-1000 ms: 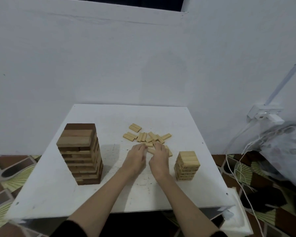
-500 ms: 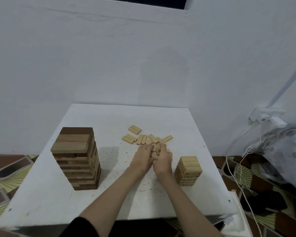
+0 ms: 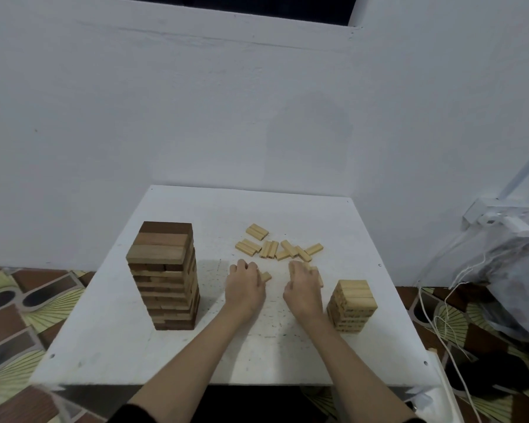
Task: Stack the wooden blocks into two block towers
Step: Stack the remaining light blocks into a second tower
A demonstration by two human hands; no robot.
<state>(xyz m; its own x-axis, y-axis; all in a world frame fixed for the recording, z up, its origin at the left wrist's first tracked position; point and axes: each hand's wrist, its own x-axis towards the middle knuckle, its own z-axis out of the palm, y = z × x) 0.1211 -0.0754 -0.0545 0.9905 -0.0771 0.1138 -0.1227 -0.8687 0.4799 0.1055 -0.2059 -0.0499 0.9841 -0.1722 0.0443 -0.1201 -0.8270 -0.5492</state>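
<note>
Hands (image 3: 275, 288) parted, each gripping blocks (image 3: 266, 276)

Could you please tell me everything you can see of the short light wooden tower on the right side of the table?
The short light tower is pale wood, built of crossed layers of small blocks, with a flat top of blocks laid side by side. It stands upright near the right edge of the white table, just right of the right hand, which appears not to touch it.

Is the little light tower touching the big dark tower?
Apart. The head view shows the little light tower at the table's right and the big dark tower at its left, with bare white table and both hands between them.
</note>
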